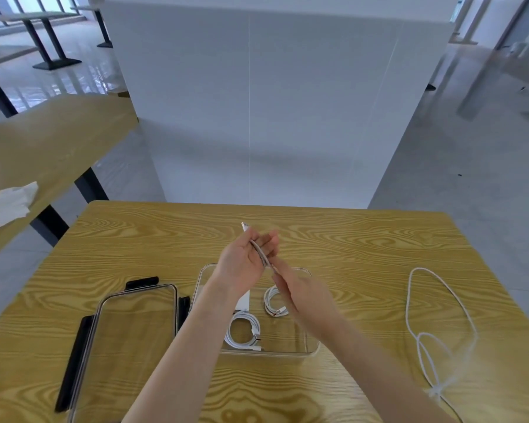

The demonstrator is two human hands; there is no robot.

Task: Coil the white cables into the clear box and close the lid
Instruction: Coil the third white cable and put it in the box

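Observation:
Above the clear box (313, 346) my left hand (242, 264) holds a folded white cable (258, 250), its plug end sticking up past my fingers. My right hand (300, 293) pinches the lower end of that same cable. Two coiled white cables lie inside the box: one (243, 331) at the front left, one (274, 302) further back. The clear lid (135, 340) with black clips lies flat on the table left of the box. Another white cable (434, 328) lies loose and uncoiled on the table to the right.
The wooden table (165, 239) carries everything. A second wooden table (52, 141) stands to the left with a white tissue (8, 204) on it. A big white block (272, 102) rises behind the table's far edge.

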